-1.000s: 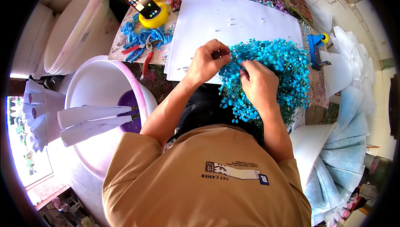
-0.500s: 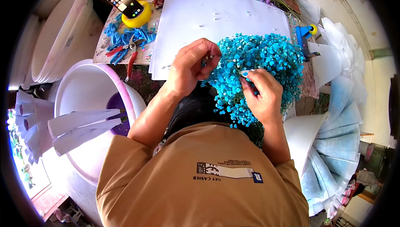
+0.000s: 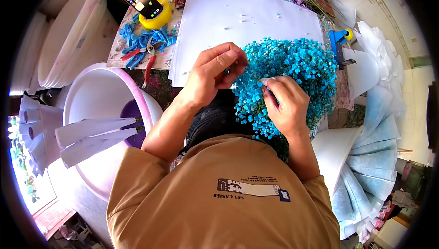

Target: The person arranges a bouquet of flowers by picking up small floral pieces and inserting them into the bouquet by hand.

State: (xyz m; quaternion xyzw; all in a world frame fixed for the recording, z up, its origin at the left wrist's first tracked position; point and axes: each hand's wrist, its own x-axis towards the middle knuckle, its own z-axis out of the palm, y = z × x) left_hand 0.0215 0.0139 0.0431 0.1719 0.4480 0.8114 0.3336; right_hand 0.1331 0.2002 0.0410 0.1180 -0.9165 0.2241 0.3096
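A dense bunch of blue baby's breath (image 3: 292, 61) stands in front of me, at the near edge of the table. My left hand (image 3: 212, 70) is at its left side, fingers curled in and thumb pressed to them; what lies inside the curl is mostly hidden. Against the front of the blossoms, my right hand (image 3: 288, 100) pinches with thumb and index finger. A small pale bit shows at those fingertips, too small to name. The lower stems of the bunch are hidden behind my right hand and shirt.
White paper sheets (image 3: 215, 20) cover the table. At left lie red-handled pruning shears (image 3: 150, 54), blue gloves (image 3: 160, 36) and a phone (image 3: 142, 2) propped on yellow tape (image 3: 157, 18). A blue tape dispenser (image 3: 337, 43) stands right. A white bucket (image 3: 82, 84) holds paper-wrapped bundles.
The view has shifted slightly, so the table appears a little further right. My left fingers have closed in more, and my right fingertips have moved slightly left across the blossoms.
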